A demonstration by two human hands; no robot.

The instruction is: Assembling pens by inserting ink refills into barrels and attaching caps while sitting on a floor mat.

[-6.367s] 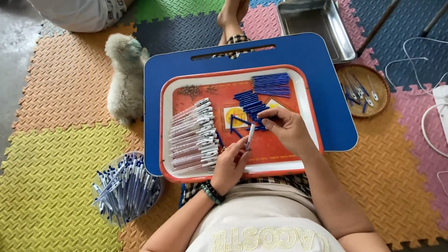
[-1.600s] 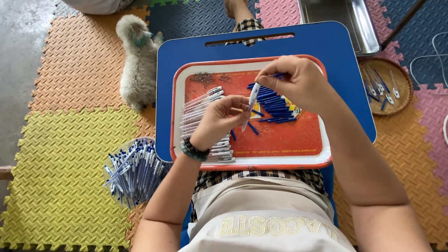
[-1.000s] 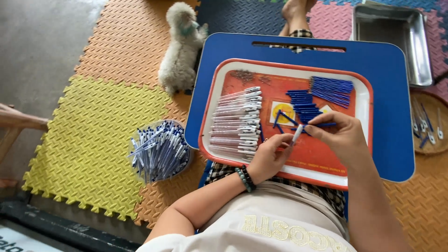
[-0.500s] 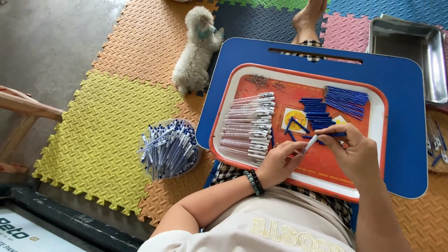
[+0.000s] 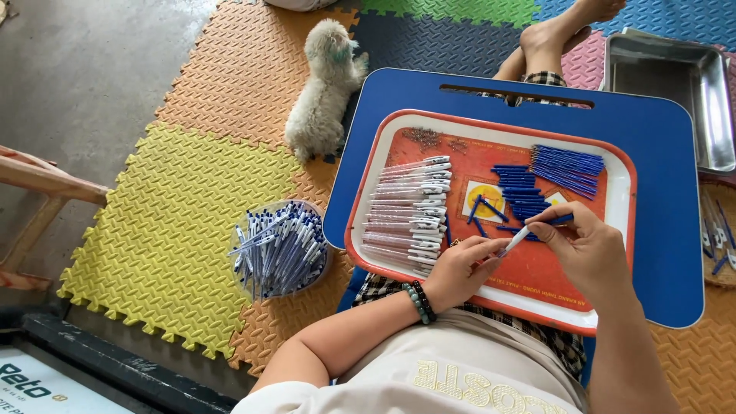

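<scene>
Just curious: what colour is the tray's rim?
Orange-red, around the tray, seen from the head camera.

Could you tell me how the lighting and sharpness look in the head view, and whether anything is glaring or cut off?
Head view: soft, even daylight, only faint shadows under the hands; the left hand, right hand and pen are fairly sharp; the metal tray shows mild sheen, no harsh glare; straight edges bow slightly, as with a wide lens; the tray and basket are cut off at the right edge.

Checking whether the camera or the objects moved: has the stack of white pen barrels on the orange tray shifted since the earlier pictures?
No. The stack of white pen barrels lies along the left rim of the orange tray, as before.
</scene>
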